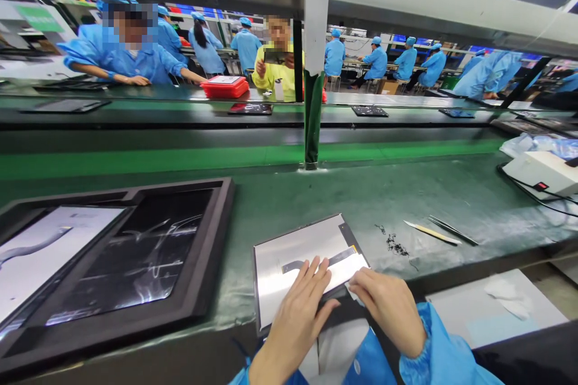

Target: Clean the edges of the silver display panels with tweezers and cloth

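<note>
A flat display panel (275,258) with a silvery back and a dark ribbon cable (339,257) lies tilted at the front edge of the green bench. Across its lower part rests my left hand (300,307), fingers spread flat over the panel and near the cable. My right hand (388,307) is closed at the panel's lower right corner, pinching a small whitish strip (355,295). Right of the panel lie black scraps (397,246), a pale pointed stick tool (432,232) and metal tweezers (453,230).
A dark foam tray (217,234) at the left holds another panel and a black sheet. A white device (542,174) with a cable stands at the right. Beyond the bench, a conveyor (180,111) carries flat panels; people in blue work behind. A post (312,114) rises mid-bench.
</note>
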Motion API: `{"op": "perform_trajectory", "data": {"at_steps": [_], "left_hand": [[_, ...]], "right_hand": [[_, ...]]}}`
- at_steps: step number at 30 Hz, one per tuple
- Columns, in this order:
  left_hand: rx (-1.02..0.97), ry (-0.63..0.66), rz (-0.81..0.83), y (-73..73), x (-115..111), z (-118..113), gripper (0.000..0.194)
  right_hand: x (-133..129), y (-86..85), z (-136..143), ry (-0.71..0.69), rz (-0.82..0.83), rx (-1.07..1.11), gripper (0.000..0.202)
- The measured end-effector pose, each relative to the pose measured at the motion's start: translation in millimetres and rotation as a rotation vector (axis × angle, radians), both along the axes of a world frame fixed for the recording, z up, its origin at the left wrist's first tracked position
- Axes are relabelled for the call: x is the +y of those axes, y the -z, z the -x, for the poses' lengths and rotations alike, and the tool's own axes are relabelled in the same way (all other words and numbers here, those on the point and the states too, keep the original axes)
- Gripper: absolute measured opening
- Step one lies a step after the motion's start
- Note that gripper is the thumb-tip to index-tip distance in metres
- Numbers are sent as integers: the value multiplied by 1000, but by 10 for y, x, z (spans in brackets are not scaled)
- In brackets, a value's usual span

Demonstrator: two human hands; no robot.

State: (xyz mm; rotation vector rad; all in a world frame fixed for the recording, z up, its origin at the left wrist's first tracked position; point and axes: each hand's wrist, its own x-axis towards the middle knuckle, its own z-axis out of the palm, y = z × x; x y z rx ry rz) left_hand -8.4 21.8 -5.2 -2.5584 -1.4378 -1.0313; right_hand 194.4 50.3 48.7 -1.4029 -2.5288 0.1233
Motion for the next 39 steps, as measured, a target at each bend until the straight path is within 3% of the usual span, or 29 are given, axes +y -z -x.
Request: {"op": "perform_trajectory", "data": {"at_steps": [39], "left_hand": [[-16,-6,-18,84,10,13,37]], "right_hand": [[-3,-8,24,1,-79,-41,21]]}}
